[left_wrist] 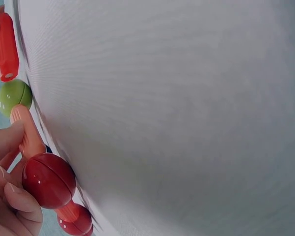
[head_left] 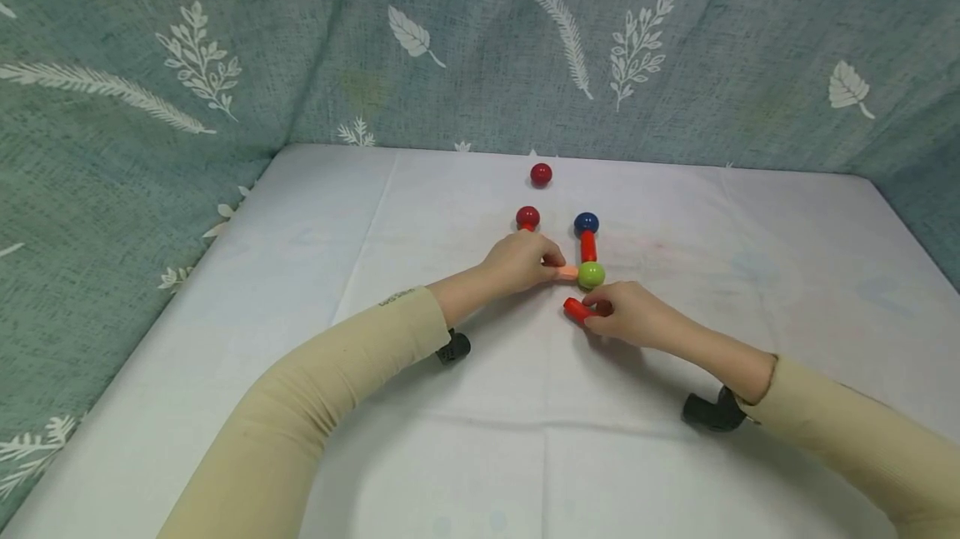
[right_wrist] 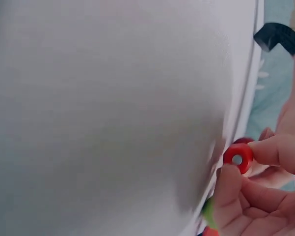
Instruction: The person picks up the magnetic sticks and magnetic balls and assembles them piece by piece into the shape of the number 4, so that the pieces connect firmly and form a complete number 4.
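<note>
My left hand [head_left: 522,260] pinches a short orange rod [head_left: 567,272], which lies between a green ball [head_left: 591,275] and a dark red ball [left_wrist: 49,181] that the hand hides in the head view. From the green ball a red rod [head_left: 588,247] runs back to a blue ball [head_left: 587,224]. Another dark red ball [head_left: 528,217] tops an orange-red rod [left_wrist: 68,211] behind the left hand. Between thumb and fingers, my right hand [head_left: 633,314] holds a loose red rod [head_left: 577,311], just in front of the green ball and apart from it. A silvery disc shows in its end [right_wrist: 237,159].
A single dark red ball [head_left: 541,174] sits near the back edge of the white-covered table [head_left: 450,472]. Patterned green cloth [head_left: 480,47] hangs behind and at the left. Black wrist-worn devices [head_left: 453,347] jut out under both forearms.
</note>
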Tool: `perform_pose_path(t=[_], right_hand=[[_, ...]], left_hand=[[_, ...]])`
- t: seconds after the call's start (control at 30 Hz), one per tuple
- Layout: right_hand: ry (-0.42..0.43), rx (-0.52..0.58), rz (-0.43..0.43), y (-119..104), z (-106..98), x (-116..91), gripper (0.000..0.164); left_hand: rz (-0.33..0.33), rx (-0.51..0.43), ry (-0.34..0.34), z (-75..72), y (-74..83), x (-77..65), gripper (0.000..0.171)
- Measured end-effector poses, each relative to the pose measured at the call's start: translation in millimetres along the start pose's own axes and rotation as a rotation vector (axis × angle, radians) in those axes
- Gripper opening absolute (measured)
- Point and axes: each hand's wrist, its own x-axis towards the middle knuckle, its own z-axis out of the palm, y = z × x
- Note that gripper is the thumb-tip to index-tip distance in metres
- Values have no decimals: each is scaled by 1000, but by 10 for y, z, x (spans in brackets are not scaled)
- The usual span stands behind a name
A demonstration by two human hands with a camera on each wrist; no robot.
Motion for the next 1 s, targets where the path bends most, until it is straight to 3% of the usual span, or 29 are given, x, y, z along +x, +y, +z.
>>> perform_pose_path(t=[0.57,1.0], right_hand=[[-106,320,288,214,-147,-80,38],[-172,546,348,199,-152,-37,38]], left_hand=[[7,12,1,-6,8,-6,21],[12,5,-3,-5,8,9,20]])
